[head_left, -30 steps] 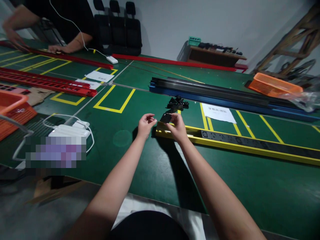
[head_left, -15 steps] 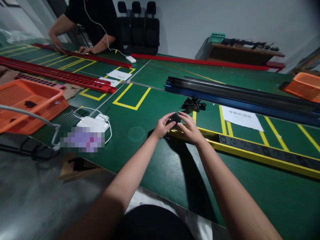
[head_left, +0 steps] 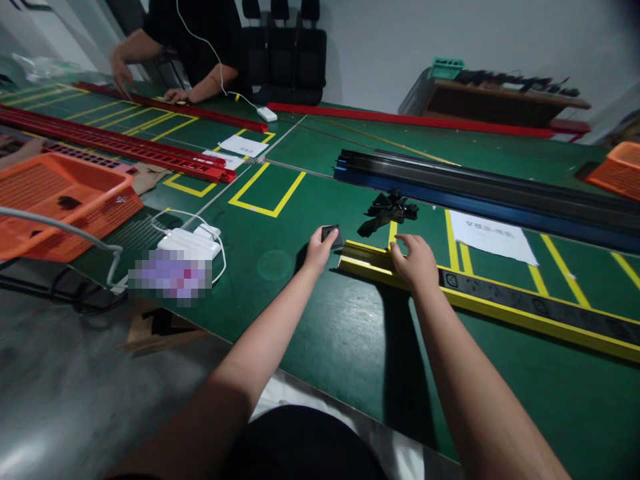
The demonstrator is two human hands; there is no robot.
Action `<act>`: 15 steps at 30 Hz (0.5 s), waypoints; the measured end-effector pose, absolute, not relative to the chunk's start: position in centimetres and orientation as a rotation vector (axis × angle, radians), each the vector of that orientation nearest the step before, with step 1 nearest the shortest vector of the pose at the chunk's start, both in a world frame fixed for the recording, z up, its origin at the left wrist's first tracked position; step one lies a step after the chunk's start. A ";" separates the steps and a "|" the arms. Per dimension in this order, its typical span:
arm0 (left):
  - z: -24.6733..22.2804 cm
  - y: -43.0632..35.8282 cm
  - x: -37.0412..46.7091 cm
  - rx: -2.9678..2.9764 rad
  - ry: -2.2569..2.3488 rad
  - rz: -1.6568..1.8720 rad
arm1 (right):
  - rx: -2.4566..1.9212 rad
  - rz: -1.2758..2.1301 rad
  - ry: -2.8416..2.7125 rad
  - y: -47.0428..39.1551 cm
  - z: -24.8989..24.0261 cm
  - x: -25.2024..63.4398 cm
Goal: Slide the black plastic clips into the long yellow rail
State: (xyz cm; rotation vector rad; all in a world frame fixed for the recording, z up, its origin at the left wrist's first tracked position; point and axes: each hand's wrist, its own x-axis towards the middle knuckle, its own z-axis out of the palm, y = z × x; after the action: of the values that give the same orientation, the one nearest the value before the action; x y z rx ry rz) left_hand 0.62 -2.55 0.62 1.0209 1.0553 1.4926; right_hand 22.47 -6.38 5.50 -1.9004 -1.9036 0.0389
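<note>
Two bare hands extend forward over the green surface (head_left: pixel 320 320), the forearms entering from the lower corners of the view and converging towards the yellow rail (head_left: pixel 500 312). Left forearm: runs up and to the right, extended at a slant, with the wrist close to straight. The left hand (head_left: pixel 315 253) is just beyond the open end of the rail, on its left side. Its grip pinches a small black piece (head_left: pixel 332 236) between thumb and fingers; the piece projects from the fingertips towards the rail end, apart from the cluster of black parts (head_left: pixel 393 207).

Right forearm: runs up and to the left. The right hand (head_left: pixel 418 261) is over the rail, between its open end and the black socket strip (head_left: pixel 505 295) seated in the channel. Its grip is spread, thumb and forefinger parted and the fingers slightly bent, with nothing visible between them. Contact with the rail cannot be determined.

The black cluster lies beyond the rail, between the rail and the dark blue profiles (head_left: pixel 450 179). A white paper sheet (head_left: pixel 493 237) lies beyond the socket strip, between the yellow rail and the profiles. To the left are a white adapter (head_left: pixel 187 245) with its cable and an orange basket (head_left: pixel 65 200). Across the surface, a person in a dark top (head_left: pixel 200 40) has both hands at a long red rail (head_left: pixel 200 115).
</note>
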 end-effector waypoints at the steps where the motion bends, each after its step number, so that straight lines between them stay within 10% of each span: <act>1: 0.4 -2.5 0.7 1.029 1.074 1.481 | -1.909 0.029 -1.895 -6.4 5.5 22.3; 15: -0.6 -2.6 1.3 1.196 1.190 1.308 | -2.155 0.074 -1.871 -6.7 6.1 22.2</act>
State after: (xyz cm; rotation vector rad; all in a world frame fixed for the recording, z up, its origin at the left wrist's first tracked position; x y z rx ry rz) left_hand 1.28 -2.63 -0.56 1.1957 1.1900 1.3080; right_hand 22.22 -6.73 6.09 -2.1554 -1.8710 0.0740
